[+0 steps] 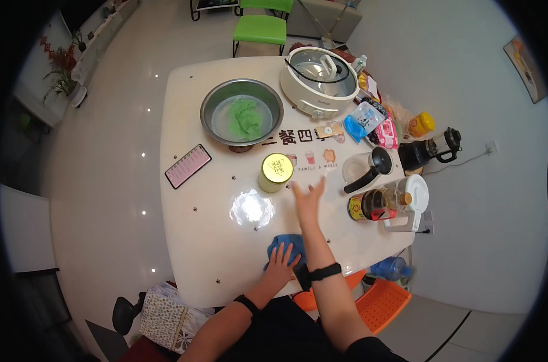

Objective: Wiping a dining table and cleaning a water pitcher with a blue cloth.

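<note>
My left hand [280, 266] lies flat on a folded blue cloth [286, 244] near the table's front edge, fingers spread over it. Farther forward, my right hand [308, 203] is stretched out over the table, thumb and fingers apart, with nothing in it. Just left of its fingertips stands a canister [276, 173] with a yellow lid that bears handwriting; a small gap seems to part them. Beyond the canister is a stainless steel basin [207, 118] of cloudy water, with a green cloth [245, 118] lying in it. A phone [188, 166] with its screen lit rests to the left.
A white electric pot [310, 100] with a glass lid stands at the back. Along the right side are a glass pot with a black handle [362, 181], a dark sauce bottle [373, 204], a white-lidded pitcher [418, 192], a blender [419, 154] and several packets [369, 118].
</note>
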`<act>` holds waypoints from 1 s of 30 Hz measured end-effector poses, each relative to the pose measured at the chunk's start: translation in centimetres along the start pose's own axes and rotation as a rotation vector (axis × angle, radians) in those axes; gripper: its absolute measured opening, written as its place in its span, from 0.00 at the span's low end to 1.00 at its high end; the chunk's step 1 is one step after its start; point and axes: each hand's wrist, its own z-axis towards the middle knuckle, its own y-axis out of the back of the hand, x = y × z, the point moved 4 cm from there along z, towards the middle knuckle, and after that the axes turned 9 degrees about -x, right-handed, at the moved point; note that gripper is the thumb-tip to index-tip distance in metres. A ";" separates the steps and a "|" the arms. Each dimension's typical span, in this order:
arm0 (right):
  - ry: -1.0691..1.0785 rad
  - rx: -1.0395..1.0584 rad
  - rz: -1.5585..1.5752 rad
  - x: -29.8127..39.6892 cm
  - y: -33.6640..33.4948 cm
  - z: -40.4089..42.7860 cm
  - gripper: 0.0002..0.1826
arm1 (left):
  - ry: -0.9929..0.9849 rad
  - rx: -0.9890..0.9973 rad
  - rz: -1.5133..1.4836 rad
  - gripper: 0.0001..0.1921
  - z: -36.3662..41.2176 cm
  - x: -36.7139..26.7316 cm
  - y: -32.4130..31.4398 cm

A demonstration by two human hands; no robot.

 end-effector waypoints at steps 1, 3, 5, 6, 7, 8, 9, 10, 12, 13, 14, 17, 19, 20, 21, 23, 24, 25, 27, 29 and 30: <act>0.302 0.017 -0.173 1.4 -1.4 -0.3 0.57 | -0.009 -0.037 -0.013 0.41 -0.1 0.0 -0.4; 0.492 0.189 -0.328 7.1 -4.3 -2.4 0.58 | 0.016 -0.069 -0.008 0.40 -1.6 1.3 -0.2; 0.494 0.270 -0.486 9.1 -5.0 -2.5 0.57 | 0.020 0.172 -0.018 0.38 -2.4 1.1 0.0; 0.490 0.360 -0.635 9.2 -5.4 -2.4 0.55 | 0.036 0.203 -0.042 0.38 -2.7 1.0 0.6; 0.485 0.346 -0.640 8.4 -5.4 -1.9 0.55 | 0.021 0.202 -0.043 0.38 -3.2 0.9 0.9; 0.488 0.345 -0.518 7.7 -5.4 -1.3 0.54 | 0.017 0.160 -0.024 0.39 -3.6 0.9 1.5; 0.492 0.354 -0.391 7.7 -5.5 -1.1 0.53 | 0.024 0.118 -0.003 0.40 -4.2 1.2 1.9; 0.484 0.307 -0.375 7.5 -4.9 -0.7 0.50 | 0.019 0.118 -0.002 0.40 -4.6 1.3 2.1; 0.486 0.239 -0.377 6.9 -3.5 0.1 0.49 | 0.069 0.103 0.006 0.41 -5.3 1.9 2.6; 0.490 0.169 -0.381 6.5 -2.4 0.9 0.49 | 0.066 0.099 0.009 0.41 -5.1 2.1 2.9; 0.485 0.135 -0.368 5.9 -1.2 1.8 0.48 | 0.077 0.100 0.011 0.41 -5.0 2.2 3.1; 0.427 0.030 -0.457 4.7 2.8 3.9 0.48 | 0.085 0.087 0.051 0.42 -3.6 2.8 3.3; 0.404 -0.001 -0.488 3.9 4.9 4.9 0.48 | 0.075 0.075 0.085 0.42 -1.8 3.3 3.3; 0.387 -0.033 -0.517 3.7 5.8 5.4 0.48 | 0.085 0.079 0.072 0.42 -0.3 3.8 2.9; 0.384 -0.039 -0.517 3.5 6.4 5.7 0.48 | 0.094 0.083 0.058 0.43 1.3 4.3 2.5; 0.386 -0.029 -0.558 2.7 6.9 6.0 0.49 | 0.096 0.080 0.065 0.43 4.3 5.4 2.0; 0.432 -0.011 -0.567 2.1 7.4 6.6 0.49 | 0.095 0.076 0.063 0.43 5.7 5.7 1.6; 0.429 -0.012 -0.568 2.0 7.7 7.0 0.49 | 0.092 0.079 0.062 0.43 6.9 6.2 1.5; 0.457 0.091 -0.579 1.7 8.1 7.7 0.49 | 0.056 0.093 0.102 0.44 9.0 6.9 1.0; 0.447 0.086 -0.666 2.0 8.4 7.5 0.49 | 0.058 0.120 0.118 0.46 10.8 7.4 0.8; 0.480 0.056 -0.791 2.6 8.4 7.1 0.50 | 0.070 0.142 0.142 0.47 11.4 7.7 0.6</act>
